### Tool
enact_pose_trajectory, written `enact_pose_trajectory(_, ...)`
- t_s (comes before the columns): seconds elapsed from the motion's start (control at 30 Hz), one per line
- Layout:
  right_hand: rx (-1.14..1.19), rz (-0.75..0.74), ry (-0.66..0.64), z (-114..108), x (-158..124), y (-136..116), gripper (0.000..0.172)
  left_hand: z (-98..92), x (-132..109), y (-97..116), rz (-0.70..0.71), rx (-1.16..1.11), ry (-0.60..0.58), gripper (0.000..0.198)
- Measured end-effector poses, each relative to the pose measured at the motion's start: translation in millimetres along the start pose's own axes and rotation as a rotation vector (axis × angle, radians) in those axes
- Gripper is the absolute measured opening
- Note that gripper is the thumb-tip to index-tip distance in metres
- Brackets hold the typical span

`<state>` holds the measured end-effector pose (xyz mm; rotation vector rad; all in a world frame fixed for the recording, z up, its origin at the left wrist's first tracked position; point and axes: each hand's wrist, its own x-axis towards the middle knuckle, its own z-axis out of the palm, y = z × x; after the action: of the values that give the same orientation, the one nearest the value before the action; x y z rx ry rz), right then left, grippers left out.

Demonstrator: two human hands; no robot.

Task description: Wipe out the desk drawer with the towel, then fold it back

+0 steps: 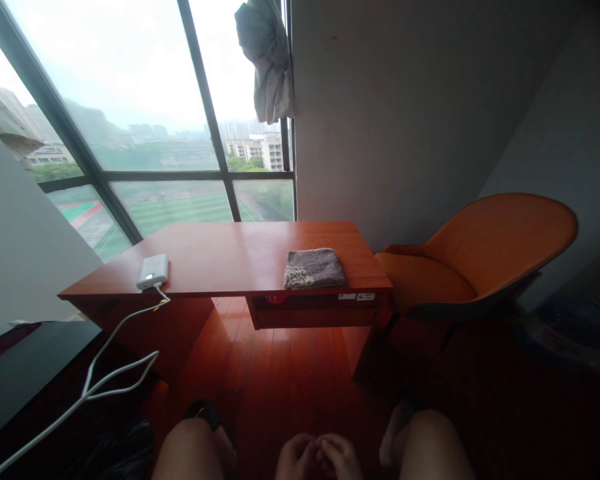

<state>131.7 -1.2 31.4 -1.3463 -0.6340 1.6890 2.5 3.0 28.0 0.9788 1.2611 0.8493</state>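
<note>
Low in the middle of the view, my left hand (296,457) and my right hand (339,457) rest between my knees. Their fingers are curled and the fingertips meet, with no object visible in either. Beyond them, apart from both hands, a folded grey-brown towel (315,268) lies at the front edge of a reddish wooden desk (220,257). Its left front corner is paler and shaggy. On the desk's left side sits a white power bank (153,271) with a white cable (123,320) plugged into its front.
An orange chair (500,240) stands right of the desk. An open shelf (310,303) is under the desktop. The cable runs down across a dark surface (35,373) at left. Windows (130,87) with a bunched curtain (270,67) are behind the desk.
</note>
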Motion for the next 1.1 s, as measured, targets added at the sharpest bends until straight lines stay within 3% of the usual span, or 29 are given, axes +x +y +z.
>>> enact_pose_trajectory(0.23, -0.011, 0.017, 0.022, -1.3, 4.5, 7.3, 0.036, -2.0, -3.1, 4.8, 0.083, 0.261, -0.03, 0.023)
enact_pose_trajectory(0.93, -0.1, -0.011, 0.018, 1.9, 2.3, 2.2, 0.045, -6.0, -4.9, 5.2, 0.15, 0.39, -0.019, 0.024)
enact_pose_trajectory(1.03, -0.098, 0.006, 0.035, 1.8, 4.6, 2.2, 0.047, -13.9, 8.6, 31.8, 0.263, 0.483, 0.081, 0.024)
enact_pose_trajectory(1.1, -0.088, 0.023, 0.052, 2.4, 6.0, 2.7, 0.049, -17.2, 24.7, 73.9, 0.405, 0.577, 0.17, 0.027)
